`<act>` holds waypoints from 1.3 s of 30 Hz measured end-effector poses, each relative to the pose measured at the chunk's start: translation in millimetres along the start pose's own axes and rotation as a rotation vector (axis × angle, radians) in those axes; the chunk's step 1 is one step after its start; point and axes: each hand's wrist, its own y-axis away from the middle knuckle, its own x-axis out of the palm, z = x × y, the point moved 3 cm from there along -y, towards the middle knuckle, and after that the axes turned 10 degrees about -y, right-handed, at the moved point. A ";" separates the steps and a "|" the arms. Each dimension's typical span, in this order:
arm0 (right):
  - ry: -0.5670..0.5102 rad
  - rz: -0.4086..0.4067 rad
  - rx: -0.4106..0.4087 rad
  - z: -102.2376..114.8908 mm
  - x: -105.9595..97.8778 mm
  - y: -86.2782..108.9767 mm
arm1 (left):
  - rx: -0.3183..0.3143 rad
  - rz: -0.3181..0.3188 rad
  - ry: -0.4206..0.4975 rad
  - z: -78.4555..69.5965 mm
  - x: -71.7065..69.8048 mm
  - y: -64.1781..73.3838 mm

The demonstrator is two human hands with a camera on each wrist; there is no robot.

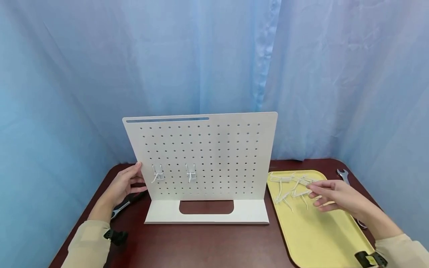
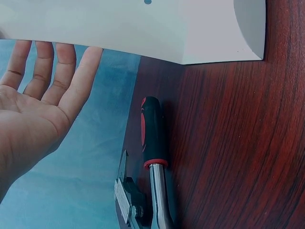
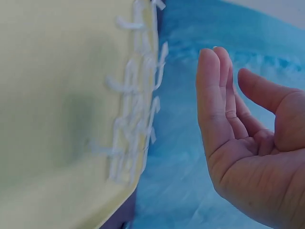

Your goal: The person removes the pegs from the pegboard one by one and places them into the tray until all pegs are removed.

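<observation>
A white pegboard stands upright on its base, with two white wire hooks in its lower left, one hook near the left edge and another hook farther right. My left hand holds the board's left edge, thumb at the front and the fingertips hidden behind, as the left wrist view also shows. Over the yellow tray, my right hand hovers with bent, relaxed fingers and nothing in them. Several loose white hooks lie at the tray's far end, just left of that hand's fingertips.
Left of the board, partly behind my left arm, lies a tool with a black and red handle and a metal shaft, beside a dark tool with metal parts. A wrench lies right of the tray. Blue curtains surround the dark table.
</observation>
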 end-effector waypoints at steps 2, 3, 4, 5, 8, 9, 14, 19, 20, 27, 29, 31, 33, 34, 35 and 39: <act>-0.003 0.019 -0.041 9.6 17.6 0.0 | -0.003 0.007 0.002 2.1 1.7 0.5; -0.008 0.028 -0.060 14.1 26.7 -1.2 | -0.001 0.014 -0.001 2.9 1.8 0.5; -0.010 0.037 -0.085 18.7 36.1 -2.9 | 0.000 0.018 -0.003 3.4 1.7 0.4; -0.013 0.040 -0.101 23.4 45.7 -5.4 | 0.008 0.022 -0.004 3.4 1.3 0.1; -0.021 0.066 -0.137 35.9 75.0 -16.0 | 0.023 0.023 -0.006 3.3 0.6 -1.2; -0.031 0.076 -0.138 38.8 84.8 -20.0 | 0.027 0.028 -0.005 3.4 0.9 -1.9; -0.068 0.173 -0.146 52.5 136.7 -42.5 | 0.036 0.039 -0.002 3.9 1.3 -2.7; -0.131 0.277 -0.138 61.4 190.7 -66.8 | 0.039 0.038 -0.004 3.7 1.8 -2.2; -0.152 0.299 -0.131 62.5 201.4 -71.9 | 0.035 0.035 -0.001 3.4 1.4 -1.9; -0.300 0.362 -0.065 62.0 263.3 -107.5 | 0.043 0.042 -0.004 1.1 -0.7 1.9; -0.346 0.366 -0.048 60.4 275.8 -116.2 | 0.039 0.042 0.000 0.9 -0.7 3.3; -0.393 0.373 -0.037 59.6 286.3 -122.5 | 0.042 0.041 0.001 0.3 -0.4 4.1; -0.438 0.377 -0.038 60.4 295.7 -126.2 | 0.049 0.042 0.000 -0.3 0.0 3.7; -0.460 0.381 -0.040 60.9 300.3 -127.5 | 0.054 0.042 0.002 -0.6 0.0 3.2; -0.474 0.388 -0.042 61.6 304.7 -128.7 | 0.059 0.043 0.002 -0.9 0.1 2.5; -0.513 0.409 -0.054 65.8 320.3 -131.7 | 0.066 0.048 0.001 -1.1 -0.6 0.4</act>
